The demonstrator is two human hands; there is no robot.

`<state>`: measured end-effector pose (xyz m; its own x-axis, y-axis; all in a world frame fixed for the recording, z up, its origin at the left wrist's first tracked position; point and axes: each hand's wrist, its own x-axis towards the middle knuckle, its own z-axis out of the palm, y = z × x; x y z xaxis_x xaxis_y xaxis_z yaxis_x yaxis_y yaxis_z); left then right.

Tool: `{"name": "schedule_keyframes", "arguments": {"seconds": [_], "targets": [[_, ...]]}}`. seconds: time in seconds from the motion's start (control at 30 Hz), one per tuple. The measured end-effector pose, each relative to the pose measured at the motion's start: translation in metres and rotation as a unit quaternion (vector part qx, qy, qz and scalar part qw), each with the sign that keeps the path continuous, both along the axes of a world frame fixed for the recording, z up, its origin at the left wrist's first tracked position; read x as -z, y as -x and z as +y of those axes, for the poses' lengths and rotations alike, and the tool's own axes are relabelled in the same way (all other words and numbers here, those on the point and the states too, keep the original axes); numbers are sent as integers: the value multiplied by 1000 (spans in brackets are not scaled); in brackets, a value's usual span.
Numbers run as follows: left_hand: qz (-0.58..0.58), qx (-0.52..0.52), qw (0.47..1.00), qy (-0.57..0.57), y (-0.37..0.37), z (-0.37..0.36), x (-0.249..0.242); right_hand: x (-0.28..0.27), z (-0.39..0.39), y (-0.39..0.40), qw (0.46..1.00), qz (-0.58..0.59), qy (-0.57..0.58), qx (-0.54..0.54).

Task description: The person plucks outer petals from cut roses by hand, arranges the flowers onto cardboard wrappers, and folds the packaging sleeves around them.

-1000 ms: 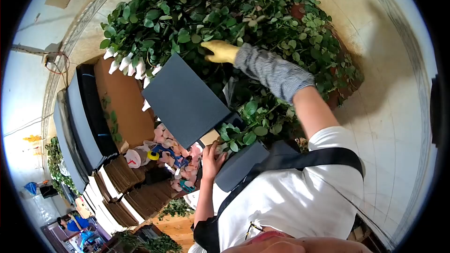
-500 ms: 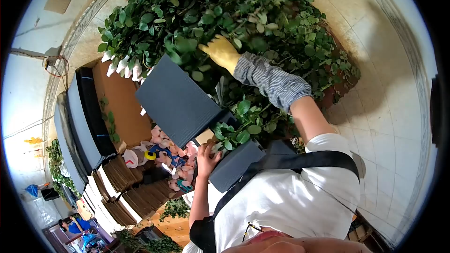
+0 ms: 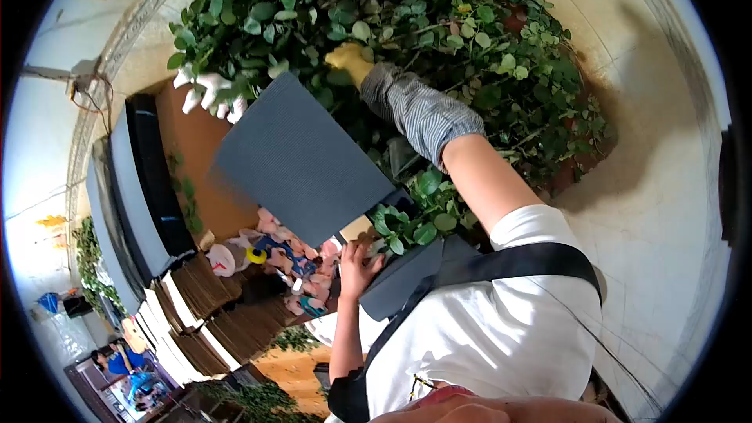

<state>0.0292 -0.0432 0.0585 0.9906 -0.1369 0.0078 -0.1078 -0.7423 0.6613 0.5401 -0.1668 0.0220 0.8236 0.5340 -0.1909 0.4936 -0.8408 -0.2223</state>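
1. Rose stems, leafy heap (image 3: 439,39): the largest thing before me, a deep green mass filling the upper middle of the view, lying on pale tiled floor (image 3: 666,180). White-wrapped buds (image 3: 207,90) poke out at its left edge, above a brown board (image 3: 205,164).

2. Dark grey panel (image 3: 301,160): a flat, ribbed rectangle tilted in front of the heap, its long axis running from upper left down toward my chest. Its lower corner meets a small tan block (image 3: 356,229).

3. Stacks of flat brown cardboard (image 3: 211,321), lower left, with a litter of pink scraps (image 3: 301,262) between them and the panel.

4. My right hand (image 3: 348,61), in a yellow glove with a checked sleeve (image 3: 419,113) over the forearm: reaching up and away from me, sunk among the leaves at the heap's middle. The stems lie all around and beyond it; this hand is far the nearer to them. Leaves cover the fingers, so I cannot tell whether they are closed on a stem or apart.

5. My left hand (image 3: 356,265), bare: low and close to my body, fingers spread and resting against the lower edge of the panel by the tan block, well apart from the heap.
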Motion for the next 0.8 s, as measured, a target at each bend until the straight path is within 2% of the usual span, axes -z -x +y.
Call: {"name": "schedule_keyframes", "arguments": {"seconds": [0.03,0.1,0.17,0.23,0.3,0.37,0.4,0.43,0.47,0.5,0.53,0.6,0.63,0.67,0.77,0.8], "targets": [[-3,3,1000,-13,2,0,0,-22,-3,5,1000,14,14,-6],[-15,-5,1000,2,-4,-1,-6,-49,-27,40,993,-76,-94,6],[7,3,1000,4,1,1,-2,-107,-39,81,927,-345,-144,34],[-2,-9,1000,15,2,0,-1,-155,-74,108,899,-360,-242,-54],[-17,-26,998,46,3,-2,-3,-178,-104,156,903,-165,-396,-22],[-18,-25,998,47,4,-2,0,-155,-133,206,933,-99,-346,-3],[-12,-26,999,44,5,-2,2,-155,-137,238,982,-79,-169,-7],[-16,-21,999,46,4,-3,3,-153,-142,259,998,-56,13,-8],[-17,-24,999,44,3,-4,4,-116,-149,263,997,-18,69,1],[-13,-23,999,40,6,-3,4,-53,-152,272,992,25,123,15],[-23,-13,999,32,5,-2,4,30,-151,254,989,60,130,38],[-16,-8,999,38,6,-3,9,61,-128,219,988,21,112,101],[-5,-16,999,42,5,-1,9,31,-105,209,986,-49,84,138],[-10,-11,999,30,5,-1,8,-9,-95,199,991,-44,49,117],[-14,-10,1000,16,3,-3,1,-19,-79,152,979,-137,-89,119],[1,-8,1000,25,4,-3,1,-28,-81,147,985,-130,-83,76]]}}
